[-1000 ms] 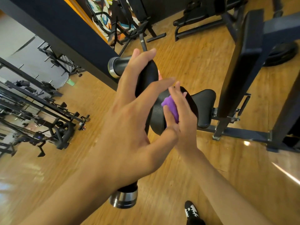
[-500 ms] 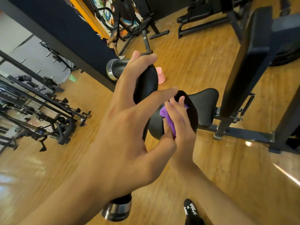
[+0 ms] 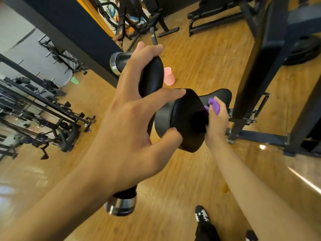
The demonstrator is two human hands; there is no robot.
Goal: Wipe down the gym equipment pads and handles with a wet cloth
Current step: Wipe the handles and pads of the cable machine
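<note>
Head view looks down on our left hand (image 3: 125, 129), which fills the middle of the frame with its back toward us. Its upper fingers curl over the black padded bar (image 3: 152, 75), a thick roller that runs from upper left down toward us and ends in a chrome cap (image 3: 121, 206). The index finger stretches across to the top edge of a round black pad (image 3: 187, 119), and the thumb presses on that pad's near rim, so this hand grasps the bar and steadies the pad at once.

Our right hand (image 3: 217, 122) reaches round the far side of the round pad. It grips a purple cloth (image 3: 214, 106), bunched between thumb and fingers and held against the pad's far edge. Part of the cloth is hidden behind the pad. Whether it is wet we cannot tell.

Just behind the cloth sits a black seat (image 3: 221, 95), fixed to a dark machine frame (image 3: 251, 75) on the right. A pink cup (image 3: 169, 78) stands on the wooden floor (image 3: 173, 180) beyond the padded bar. A black and white shoe (image 3: 201, 214) shows at the bottom edge. Racks of equipment (image 3: 43, 110) line the left side, blurred.
</note>
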